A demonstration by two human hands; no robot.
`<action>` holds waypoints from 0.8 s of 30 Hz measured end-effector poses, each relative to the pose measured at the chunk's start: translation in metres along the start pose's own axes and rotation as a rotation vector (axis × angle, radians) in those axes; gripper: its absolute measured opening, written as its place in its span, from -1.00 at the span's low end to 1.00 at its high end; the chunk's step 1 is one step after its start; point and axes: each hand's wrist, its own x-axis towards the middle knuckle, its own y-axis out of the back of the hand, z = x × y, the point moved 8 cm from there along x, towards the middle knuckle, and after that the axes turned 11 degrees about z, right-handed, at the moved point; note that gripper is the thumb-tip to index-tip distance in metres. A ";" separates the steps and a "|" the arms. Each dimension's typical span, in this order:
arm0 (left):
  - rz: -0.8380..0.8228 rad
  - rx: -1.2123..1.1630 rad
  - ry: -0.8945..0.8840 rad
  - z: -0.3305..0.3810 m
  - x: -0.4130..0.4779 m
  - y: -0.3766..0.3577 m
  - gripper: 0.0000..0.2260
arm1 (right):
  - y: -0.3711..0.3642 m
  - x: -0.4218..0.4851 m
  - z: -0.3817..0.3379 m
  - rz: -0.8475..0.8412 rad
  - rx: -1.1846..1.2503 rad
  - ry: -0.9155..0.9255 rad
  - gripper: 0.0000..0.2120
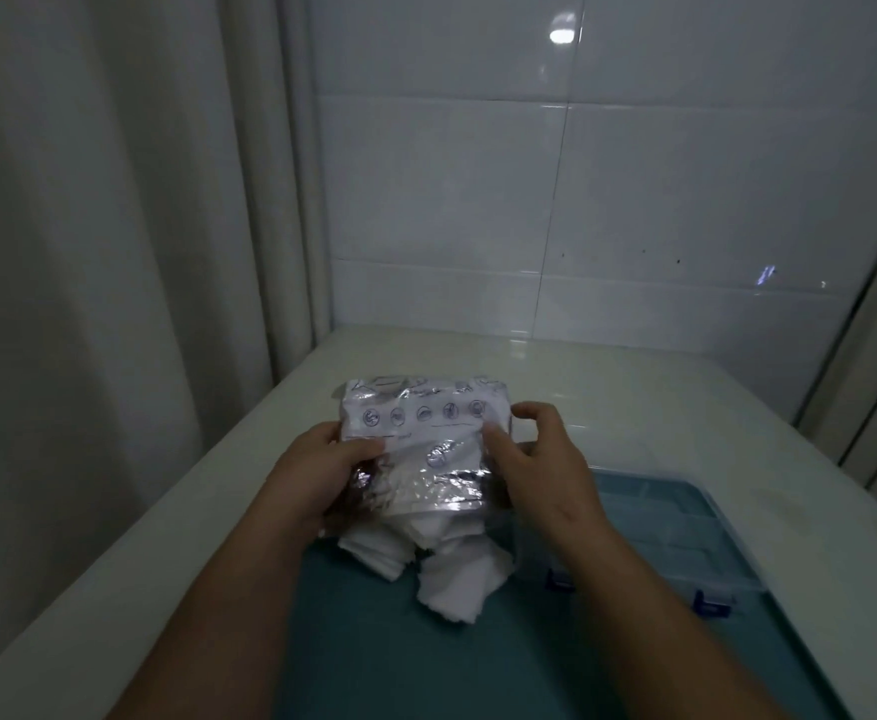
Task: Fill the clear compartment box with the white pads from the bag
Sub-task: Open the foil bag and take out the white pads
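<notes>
Above the teal mat (400, 646), our left hand (317, 475) and right hand (543, 459) clasp one clear plastic bag (426, 433), fingers (499, 440) curled round it, mouth pointing near; two clumps of white pads (454, 576) spill beside one clear compartment box (686, 532).

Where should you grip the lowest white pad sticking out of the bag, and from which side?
Pinch the lowest white pad by its free near edge, coming from the person's side: it sticks out of the open mouth of the bag, whose sides the left hand and right hand hold.
</notes>
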 end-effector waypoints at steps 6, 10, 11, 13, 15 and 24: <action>0.224 0.071 -0.151 0.007 -0.003 0.011 -0.91 | 0.000 -0.001 0.002 -0.055 -0.081 0.018 -0.72; 0.276 0.331 -0.299 0.018 -0.008 0.010 -0.78 | 0.001 0.000 0.007 -0.028 -0.124 0.023 -0.80; 0.276 0.386 -0.314 0.018 -0.007 0.009 -0.79 | 0.001 0.001 0.008 -0.015 -0.120 0.024 -0.81; 0.253 0.399 -0.246 0.012 -0.003 0.011 -0.72 | 0.003 0.001 0.008 0.017 -0.095 0.024 -0.83; 0.227 0.326 -0.124 0.004 -0.001 0.014 -0.43 | 0.007 0.002 0.006 0.045 -0.107 0.047 -0.83; 0.311 0.363 -0.233 0.007 0.000 0.024 -0.82 | 0.021 0.003 -0.015 0.085 -0.301 0.220 -0.91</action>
